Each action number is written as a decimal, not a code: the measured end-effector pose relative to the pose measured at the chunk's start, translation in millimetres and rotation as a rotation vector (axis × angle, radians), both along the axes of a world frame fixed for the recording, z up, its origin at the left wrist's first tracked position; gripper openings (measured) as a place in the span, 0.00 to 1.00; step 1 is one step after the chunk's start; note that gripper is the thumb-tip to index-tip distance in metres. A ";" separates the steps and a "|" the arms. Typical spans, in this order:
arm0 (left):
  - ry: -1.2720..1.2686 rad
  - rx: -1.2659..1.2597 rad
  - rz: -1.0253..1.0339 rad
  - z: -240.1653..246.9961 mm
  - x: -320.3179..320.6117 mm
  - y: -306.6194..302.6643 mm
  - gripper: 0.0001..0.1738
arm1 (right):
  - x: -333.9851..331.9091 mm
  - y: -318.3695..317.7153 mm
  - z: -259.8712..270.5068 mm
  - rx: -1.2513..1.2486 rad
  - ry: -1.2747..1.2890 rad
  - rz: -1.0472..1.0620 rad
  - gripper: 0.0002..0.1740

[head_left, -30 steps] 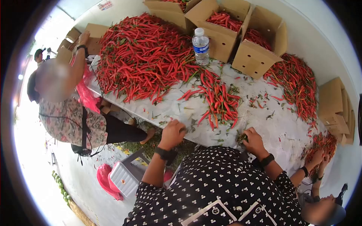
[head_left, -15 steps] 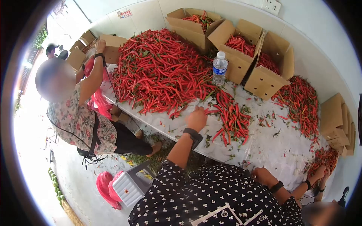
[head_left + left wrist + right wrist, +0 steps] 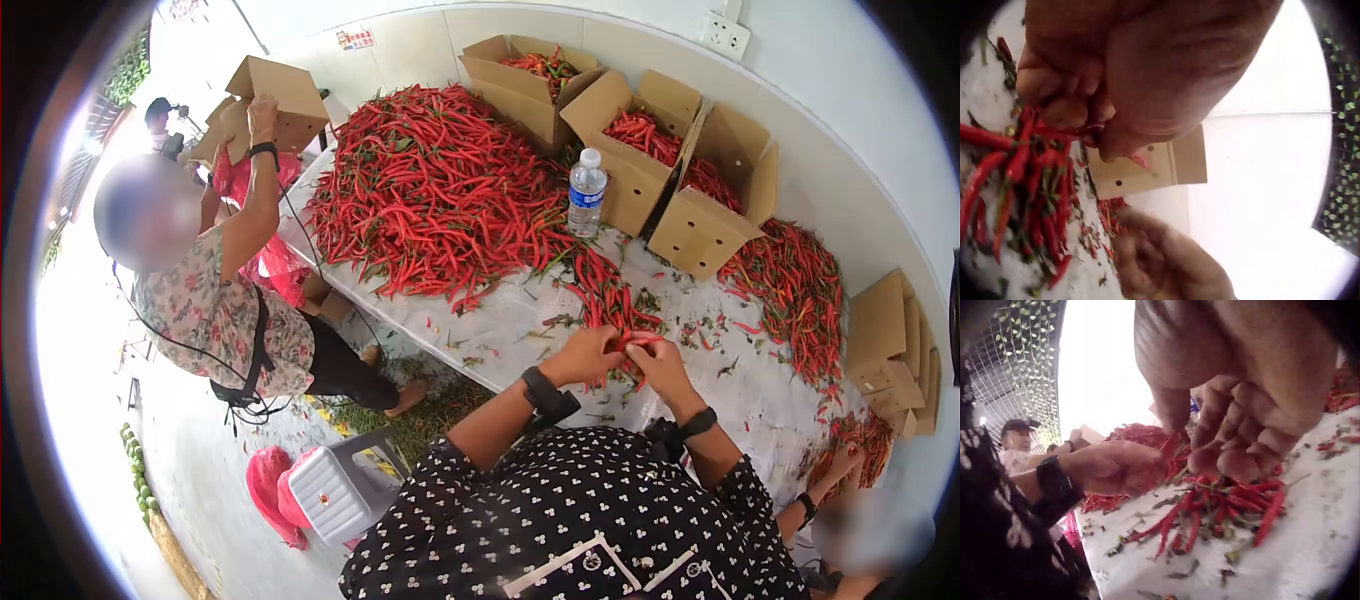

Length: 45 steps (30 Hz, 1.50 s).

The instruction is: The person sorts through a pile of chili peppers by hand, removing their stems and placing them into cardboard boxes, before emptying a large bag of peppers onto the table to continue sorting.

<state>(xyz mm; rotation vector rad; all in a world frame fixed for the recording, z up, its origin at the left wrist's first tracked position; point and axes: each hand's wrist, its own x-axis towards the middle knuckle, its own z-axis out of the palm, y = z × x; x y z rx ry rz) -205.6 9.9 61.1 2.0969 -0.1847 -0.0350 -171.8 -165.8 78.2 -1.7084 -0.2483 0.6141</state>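
Note:
My left hand [image 3: 585, 355] pinches a red chili pepper [image 3: 640, 338] above a small heap of chilies [image 3: 600, 285] near the table's front edge. In the left wrist view, the left hand [image 3: 1154, 69] has its fingers curled, with red showing at the fingertips. My right hand [image 3: 662, 372] is at the other end of the pepper, its fingertips right beside it. In the right wrist view, the right hand's [image 3: 1241, 394] fingers are loosely bent, its thumb apart from them. Under both hands, loose chilies with green stems [image 3: 1210, 512] lie on the table.
A large chili mound [image 3: 440, 190] covers the table's left part. Behind stand a water bottle [image 3: 587, 193] and cardboard boxes [image 3: 710, 235] of chilies. Another person [image 3: 215, 310] handles a box [image 3: 280, 95] at left; another person's hand [image 3: 845, 462] is at right. A stool [image 3: 345, 500] stands below.
My left hand reached left toward the chilies, then came back right with a pepper. My right hand rose from the table edge to meet it. The person at left lifted a box.

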 end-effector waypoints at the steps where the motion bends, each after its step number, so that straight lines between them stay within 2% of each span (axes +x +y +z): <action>1: -0.005 -0.026 -0.022 3.5 -1.6 -6.3 0.16 | 3.1 2.7 0.0 0.003 -0.003 0.008 0.14; 2: 0.070 -0.061 0.022 5.7 -2.4 -9.7 0.12 | 5.0 4.4 -0.7 0.030 0.044 -0.053 0.13; 3: 0.072 -0.061 0.024 6.0 -0.7 -8.3 0.12 | 7.8 5.1 -0.8 0.055 0.093 -0.117 0.13; 5: 0.417 -0.510 0.015 2.0 2.8 -4.4 0.09 | 15.0 -0.2 -1.2 0.090 0.133 -0.106 0.13; 6: 0.393 -0.583 0.014 -1.0 2.7 -5.8 0.09 | 19.0 -4.1 -1.6 0.121 0.171 -0.096 0.13; 10: 0.376 -0.471 0.078 17.0 5.7 -7.0 0.11 | 31.9 -13.5 -11.9 0.278 0.323 -0.093 0.12; 12: 0.394 -0.496 0.046 16.1 10.5 -11.7 0.12 | 33.1 -18.2 -5.1 0.324 0.502 -0.063 0.12; 15: 0.415 -0.512 0.001 18.7 13.0 -31.8 0.15 | 30.3 -20.0 -14.7 0.359 0.493 -0.036 0.11; 17: 0.297 -0.370 -0.002 14.4 12.7 -45.9 0.20 | 23.7 -19.8 -15.4 0.344 0.433 -0.070 0.12; 18: 0.144 -0.313 -0.032 6.3 13.9 -49.9 0.24 | 23.1 -22.4 -16.7 0.304 0.451 -0.070 0.11; 19: 0.154 -0.315 -0.047 2.6 14.5 -50.7 0.24 | 22.7 -27.0 -18.9 0.265 0.469 -0.067 0.11; 20: 0.262 -0.295 -0.054 3.5 16.6 -47.6 0.24 | 29.7 -34.3 -51.6 0.259 0.431 -0.118 0.10; 21: 0.368 -0.272 -0.059 4.7 19.8 -43.3 0.23 | 34.0 -44.2 -54.1 0.260 0.434 -0.128 0.10; 23: 0.314 -0.347 -0.025 -14.5 32.0 -28.8 0.22 | 42.5 -59.8 -58.6 0.247 0.449 -0.142 0.10; 25: -0.072 0.134 0.207 -30.3 51.2 -7.9 0.16 | 43.9 -70.6 -57.8 0.254 0.485 -0.188 0.10; 26: -0.069 0.136 0.205 -28.5 61.0 -3.3 0.16 | 43.4 -74.5 -56.5 0.259 0.516 -0.231 0.10; 28: -0.049 0.232 0.413 -24.9 80.1 3.5 0.13 | 41.4 -78.2 -59.5 0.265 0.548 -0.272 0.10; 29: -0.050 0.233 0.414 -32.0 89.0 5.7 0.13 | 39.6 -79.4 -64.5 0.267 0.558 -0.274 0.10; 31: -0.146 0.584 0.490 -54.1 103.4 8.1 0.12 | 38.0 -81.4 -66.6 0.269 0.567 -0.277 0.09; 35: 0.031 0.589 0.441 -54.8 102.1 -2.0 0.12 | 37.3 -86.6 -65.5 0.248 0.560 -0.227 0.07; 37: 0.087 0.389 0.329 -60.2 93.7 -0.2 0.13 | 37.4 -87.9 -66.1 0.261 0.553 -0.227 0.07; 38: -0.021 0.344 0.321 -57.9 83.6 -2.3 0.13 | 38.6 -85.0 -64.7 0.278 0.527 -0.246 0.07; 39: -0.019 0.345 0.312 -52.1 75.3 -5.9 0.13 | 39.9 -81.2 -62.9 0.294 0.502 -0.263 0.07; 41: -0.005 0.167 0.258 -36.2 59.8 -12.0 0.11 | 45.5 -71.7 -57.6 0.304 0.478 -0.257 0.07; 42: 0.010 0.176 0.171 -19.9 53.3 -17.6 0.11 | 48.2 -65.0 -51.1 0.312 0.451 -0.243 0.08; 43: 0.012 0.176 0.169 -14.7 48.1 -21.9 0.11 | 50.3 -57.6 -44.4 0.312 0.453 -0.244 0.08; 45: -0.086 0.165 -0.008 -8.9 38.8 -29.6 0.09 | 52.3 -41.1 -28.9 0.369 0.429 -0.224 0.07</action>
